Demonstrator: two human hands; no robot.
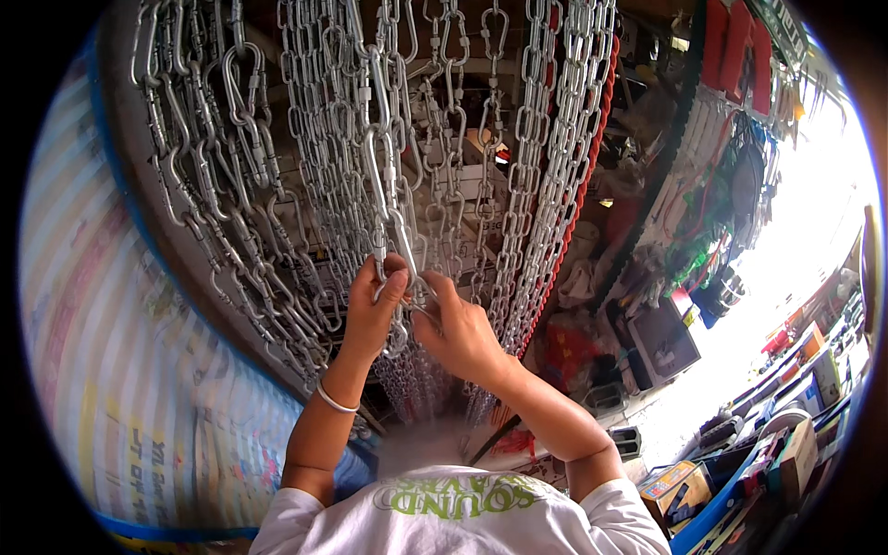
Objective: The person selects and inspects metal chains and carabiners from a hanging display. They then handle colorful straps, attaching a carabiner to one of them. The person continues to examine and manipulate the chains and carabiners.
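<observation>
Metal snap hooks, linked end to end in a hanging string, run down to both hands at the middle of the view. My left hand grips a snap hook near the lower part of this string, thumb and fingers pinched on it. Close beside it, my right hand has its fingers on another metal hook or link, partly hidden by the fingers. More linked hooks dangle just below, between the hands. Bundles of snap hooks hang at the left, and lengths of steel chain hang at the right.
A red rope or chain hangs beside the chains. Striped plastic sheeting with a blue edge covers the left side. Boxes and mixed goods stand at the lower right. Green netting or bags hang on the right, with cartons behind the chains.
</observation>
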